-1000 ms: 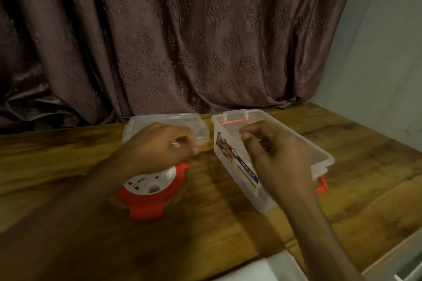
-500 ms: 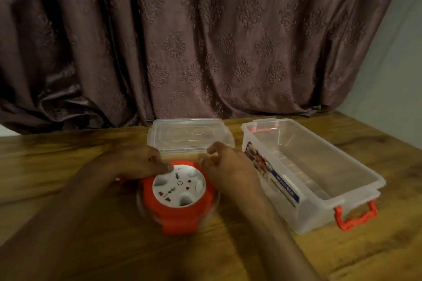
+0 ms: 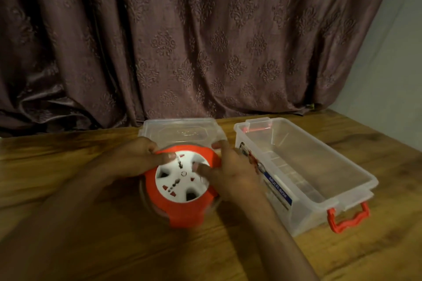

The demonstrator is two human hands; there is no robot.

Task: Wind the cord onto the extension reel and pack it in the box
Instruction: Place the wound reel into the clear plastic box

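Head view: extension reel [image 3: 180,186], orange with white socket face, on wooden table [image 3: 68,166], between both hands. Left hand [image 3: 134,159] grips left rim, thumb on white face. Right hand [image 3: 230,171] grips right rim, thumb on face. Clear box [image 3: 319,203] open, just right of reel. Lid [image 3: 182,131] flat behind reel. Curtain [image 3: 182,41] behind table.

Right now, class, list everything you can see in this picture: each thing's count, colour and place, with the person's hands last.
extension reel: one, red with white socket face, on the table, centre.
box: one, clear with red handles, open, right of the reel.
lid: one, clear, flat behind the reel.
table: one, brown wood.
curtain: one, brown patterned, behind the table.
wall: pale, right.
left hand: grips the reel's left rim.
right hand: grips the reel's right rim.
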